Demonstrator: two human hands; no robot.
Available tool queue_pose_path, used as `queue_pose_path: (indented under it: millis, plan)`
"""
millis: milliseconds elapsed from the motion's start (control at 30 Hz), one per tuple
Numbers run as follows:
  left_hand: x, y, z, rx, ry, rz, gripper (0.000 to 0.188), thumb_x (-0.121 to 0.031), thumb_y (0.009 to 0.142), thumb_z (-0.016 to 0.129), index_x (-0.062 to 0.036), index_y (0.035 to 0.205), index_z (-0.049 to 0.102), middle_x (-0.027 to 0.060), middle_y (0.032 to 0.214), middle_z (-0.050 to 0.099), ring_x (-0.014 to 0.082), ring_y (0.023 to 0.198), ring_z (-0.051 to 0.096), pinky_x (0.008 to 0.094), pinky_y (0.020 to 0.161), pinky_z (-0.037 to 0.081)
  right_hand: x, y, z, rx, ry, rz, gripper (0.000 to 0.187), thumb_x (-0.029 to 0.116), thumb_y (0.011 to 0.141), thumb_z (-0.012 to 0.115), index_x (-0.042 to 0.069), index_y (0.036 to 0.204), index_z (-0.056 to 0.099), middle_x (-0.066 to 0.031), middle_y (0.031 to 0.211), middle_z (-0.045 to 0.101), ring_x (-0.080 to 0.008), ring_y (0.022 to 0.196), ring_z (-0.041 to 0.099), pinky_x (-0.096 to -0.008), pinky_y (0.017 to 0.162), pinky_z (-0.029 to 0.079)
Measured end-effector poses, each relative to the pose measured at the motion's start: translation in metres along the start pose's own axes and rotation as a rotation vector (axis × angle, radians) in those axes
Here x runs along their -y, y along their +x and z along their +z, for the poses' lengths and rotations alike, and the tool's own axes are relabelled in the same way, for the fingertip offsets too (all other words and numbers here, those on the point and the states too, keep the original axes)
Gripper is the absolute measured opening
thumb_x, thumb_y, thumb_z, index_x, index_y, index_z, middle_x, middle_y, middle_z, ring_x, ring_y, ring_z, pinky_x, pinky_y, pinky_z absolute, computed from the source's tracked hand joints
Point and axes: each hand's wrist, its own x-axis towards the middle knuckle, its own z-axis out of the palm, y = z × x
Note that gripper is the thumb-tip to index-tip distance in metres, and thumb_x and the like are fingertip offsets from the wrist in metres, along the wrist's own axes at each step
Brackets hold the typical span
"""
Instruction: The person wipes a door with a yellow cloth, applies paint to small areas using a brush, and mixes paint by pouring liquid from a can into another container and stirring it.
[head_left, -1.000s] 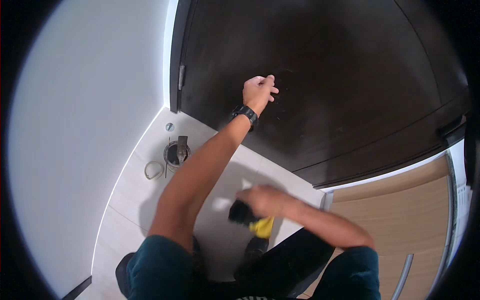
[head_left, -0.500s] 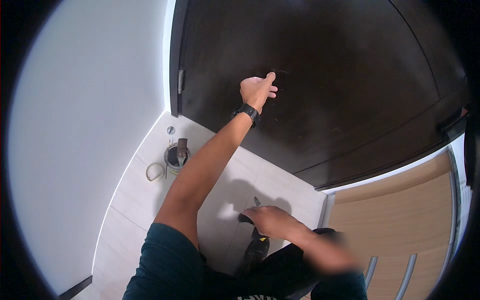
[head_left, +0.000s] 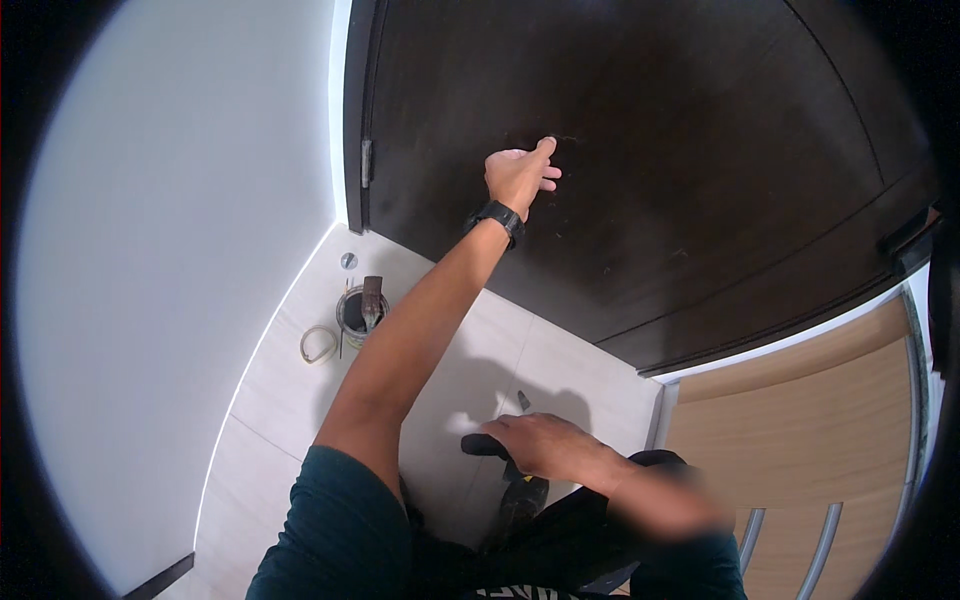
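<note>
My left hand (head_left: pixel 520 172) reaches up to the dark brown door (head_left: pixel 680 150). One fingertip touches or nearly touches a faint pale scratch there, while the other fingers are loosely bent and apart, with nothing seen in them. A black watch sits on that wrist. Low down, my right hand (head_left: pixel 545 445) is closed around a black-handled tool (head_left: pixel 484 446); its handle pokes out at the left. A short grey blade-like tip (head_left: pixel 523 401) shows beyond the knuckles, and I cannot tell whether it belongs to the same tool.
On the pale tiled floor by the white wall (head_left: pixel 170 250) stands an open can (head_left: pixel 352 312) of dark liquid, a brush (head_left: pixel 372 298) resting on it. Beside it lie a pale ring (head_left: pixel 318 344) and a small round disc (head_left: pixel 348 261). A light wood panel (head_left: pixel 800 430) is at right.
The view has shifted slightly. My left hand keeps its place by the scratch. In my right hand, more of the black handle now shows to the left.
</note>
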Motion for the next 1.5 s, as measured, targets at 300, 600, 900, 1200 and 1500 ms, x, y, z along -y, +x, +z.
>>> queue_pose_path:
  millis: [300, 600, 900, 1200, 1500]
  plan:
    - [0.003, 0.002, 0.0, -0.009, -0.022, 0.04, 0.036, -0.027, 0.087, 0.076, 0.008, 0.083, 0.07, 0.0158, 0.076, 0.074, 0.0177, 0.061, 0.072, 0.0272, 0.054, 0.057, 0.011, -0.004, -0.009, 0.006, -0.002, -0.033, 0.047, -0.002, 0.087, 0.064, -0.003, 0.133, 0.055, -0.0223, 0.123, 0.065, -0.0405, 0.119, 0.063, -0.0489, 0.101, 0.052]
    - [0.004, 0.005, -0.002, 0.028, 0.016, 0.053, 0.042, -0.03, 0.091, 0.078, 0.0099, 0.093, 0.068, 0.0163, 0.083, 0.072, 0.02, 0.071, 0.074, 0.0274, 0.056, 0.056, 0.009, -0.005, -0.009, 0.068, -0.003, 0.019, 0.043, 0.002, 0.092, 0.058, -0.002, 0.135, 0.055, -0.0221, 0.125, 0.065, -0.0396, 0.12, 0.064, -0.0492, 0.103, 0.051]
    - [0.009, 0.007, -0.003, 0.035, 0.01, 0.088, 0.039, -0.028, 0.091, 0.078, 0.0096, 0.093, 0.068, 0.0169, 0.085, 0.073, 0.0193, 0.071, 0.074, 0.0273, 0.057, 0.056, 0.011, -0.004, -0.007, 0.042, -0.007, -0.007, 0.04, 0.0, 0.092, 0.056, -0.002, 0.132, 0.055, -0.0232, 0.122, 0.065, -0.0401, 0.117, 0.065, -0.0498, 0.1, 0.052]
    - [0.008, 0.007, -0.003, 0.034, 0.05, 0.079, 0.041, -0.034, 0.089, 0.078, 0.0068, 0.093, 0.07, 0.0165, 0.082, 0.075, 0.0158, 0.063, 0.069, 0.026, 0.055, 0.051, 0.012, -0.006, -0.004, 0.018, -0.001, -0.019, 0.037, -0.003, 0.09, 0.058, -0.002, 0.128, 0.056, -0.0228, 0.118, 0.066, -0.0401, 0.114, 0.066, -0.0492, 0.099, 0.053]
    - [0.002, 0.005, -0.003, 0.027, 0.067, 0.063, 0.044, -0.038, 0.088, 0.077, 0.0055, 0.095, 0.07, 0.0152, 0.083, 0.077, 0.0122, 0.06, 0.064, 0.025, 0.049, 0.042, 0.007, -0.01, 0.002, -0.039, -0.024, -0.085, 0.036, 0.0, 0.088, 0.064, -0.003, 0.123, 0.057, -0.0239, 0.111, 0.067, -0.0415, 0.11, 0.067, -0.0504, 0.095, 0.054]
